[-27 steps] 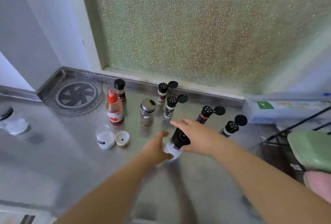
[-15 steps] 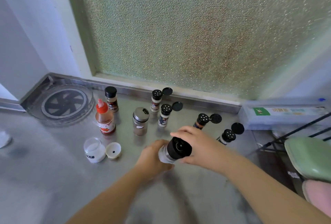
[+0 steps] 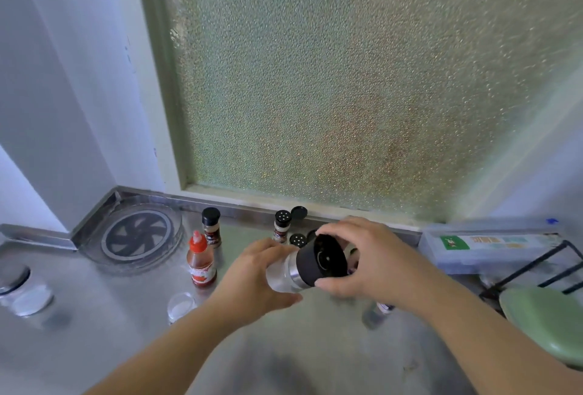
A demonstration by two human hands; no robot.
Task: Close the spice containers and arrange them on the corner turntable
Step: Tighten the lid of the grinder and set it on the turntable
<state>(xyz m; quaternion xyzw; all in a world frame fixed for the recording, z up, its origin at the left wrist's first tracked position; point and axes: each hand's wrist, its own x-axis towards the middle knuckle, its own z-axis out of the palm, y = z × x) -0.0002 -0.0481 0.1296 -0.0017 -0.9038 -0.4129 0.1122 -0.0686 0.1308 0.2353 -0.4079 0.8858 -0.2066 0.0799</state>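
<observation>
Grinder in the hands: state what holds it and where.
Both hands hold the grinder: the left hand grips its clear body, and the right hand has its fingers round the black cap.

Bare steel counter open in front of the corner turntable, red sauce bottle and black-capped spice jar standing just right of it, small white jar nearer

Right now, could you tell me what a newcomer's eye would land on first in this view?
Centre frame, both hands hold a tilted grinder: the left hand grips its clear body, the right hand curls round its black cap. Left of them a red sauce bottle stands, with the bare turntable in the corner behind it.
</observation>
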